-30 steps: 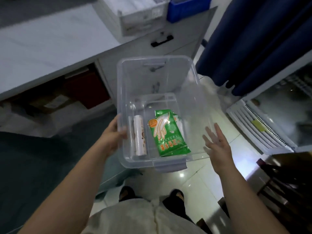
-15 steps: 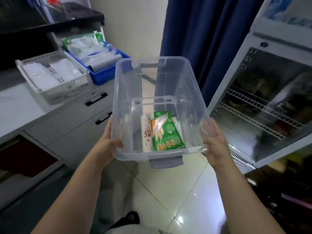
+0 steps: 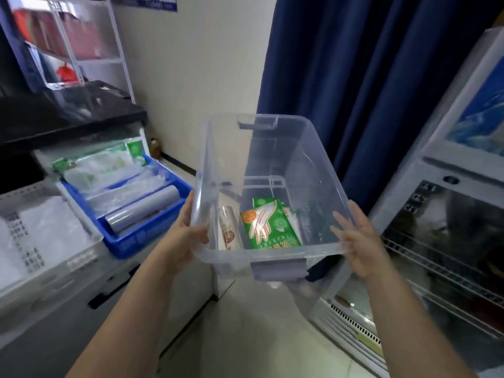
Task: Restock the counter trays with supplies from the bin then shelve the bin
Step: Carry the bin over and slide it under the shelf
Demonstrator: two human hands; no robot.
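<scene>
now both hands carry the clear bin; a second ago the right hand hovered spread beside it and only the left hand gripped. the view has also swung up from the floor to the wall, the blue curtain and a wire shelf rack at 10 o'clock, so i judge restocking is over and shelving has begun. the left hand clasps the bin's left wall near the front corner, thumb inside; the right hand presses its right wall, fingers wrapped on the rim. the bin sits mid-air at centre. inside: one green glove packet and one pale roll at its 9 o'clock. on the counter at 9 o'clock: one blue tray, full, and one white tray left of it.
</scene>
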